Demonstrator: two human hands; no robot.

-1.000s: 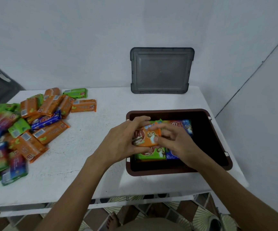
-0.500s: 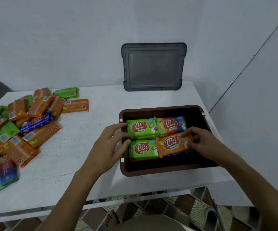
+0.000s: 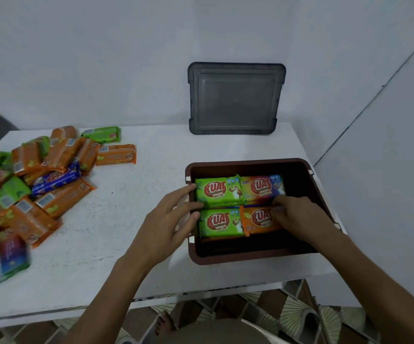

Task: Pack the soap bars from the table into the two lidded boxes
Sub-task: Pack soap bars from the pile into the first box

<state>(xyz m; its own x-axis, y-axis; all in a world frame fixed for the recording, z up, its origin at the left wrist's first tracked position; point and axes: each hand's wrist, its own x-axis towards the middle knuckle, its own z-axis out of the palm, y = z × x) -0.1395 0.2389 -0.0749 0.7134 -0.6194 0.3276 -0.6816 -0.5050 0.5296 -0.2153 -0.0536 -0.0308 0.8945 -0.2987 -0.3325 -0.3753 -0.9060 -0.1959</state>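
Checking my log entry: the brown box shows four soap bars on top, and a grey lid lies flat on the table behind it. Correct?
Not quite. The head view shows the grey lid standing on edge against the wall, not flat. The four soap bars in the brown box are right.

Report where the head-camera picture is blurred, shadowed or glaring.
Head view: the loose soap bars at the left edge are smeared; the packed bars in the brown box read sharp; the right hand is slightly blurred at its fingertips; the box's near inside lies in deep shadow; the light is soft, with no strong glare.
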